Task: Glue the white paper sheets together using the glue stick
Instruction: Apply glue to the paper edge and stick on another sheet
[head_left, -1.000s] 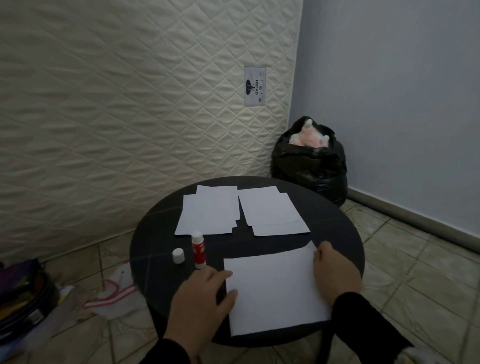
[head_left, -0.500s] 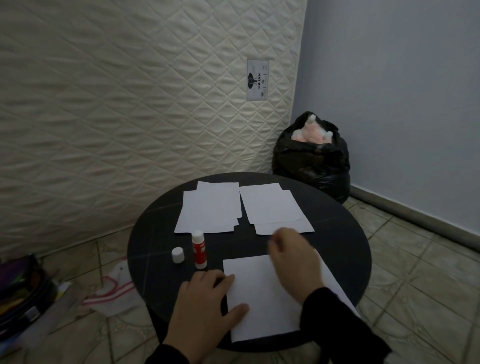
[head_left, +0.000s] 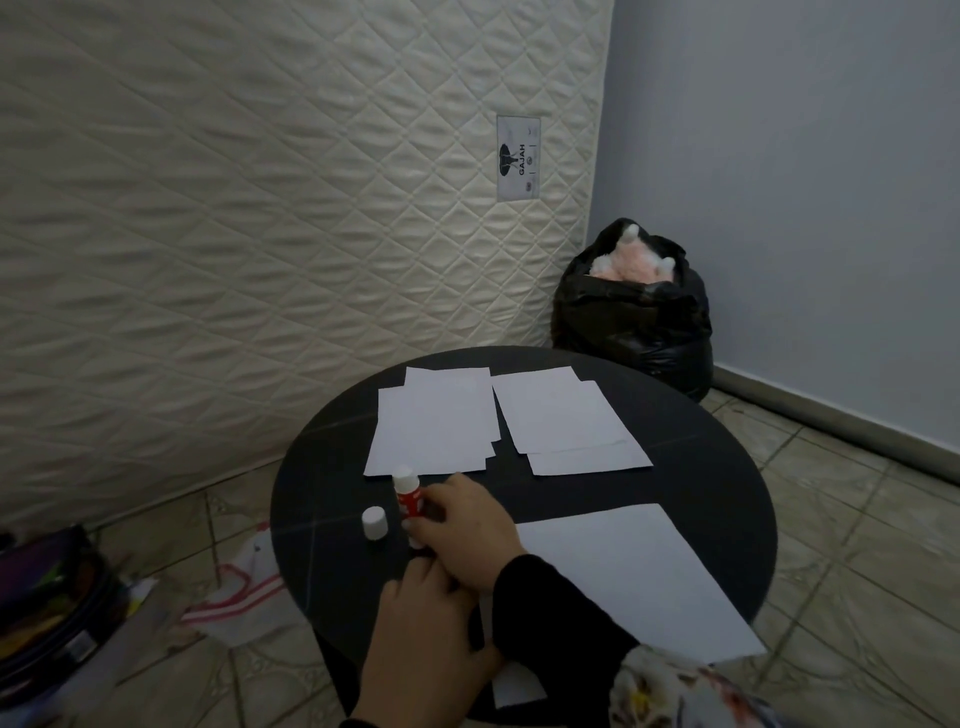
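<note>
An uncapped red and white glue stick (head_left: 406, 491) stands upright on the round black table (head_left: 322, 467). Its white cap (head_left: 374, 522) sits just to its left. My right hand (head_left: 465, 530) has crossed over to the stick, with thumb and fingers closed around its lower body. My left hand (head_left: 426, 639) lies flat, fingers apart, on the left edge of the near white sheet (head_left: 634, 571), partly under my right sleeve. Two small stacks of white sheets lie at the far side: a left stack (head_left: 436, 421) and a right stack (head_left: 566, 421).
A quilted mattress (head_left: 260, 208) leans against the wall behind the table. A full black bag (head_left: 634, 322) stands in the corner. On the tiled floor to the left lie a white and red bag (head_left: 244, 597) and a dark case (head_left: 47, 613).
My right hand left the near sheet's right edge and swept left across it to the glue stick, closing on it. My left hand stayed on the sheet's left edge.
</note>
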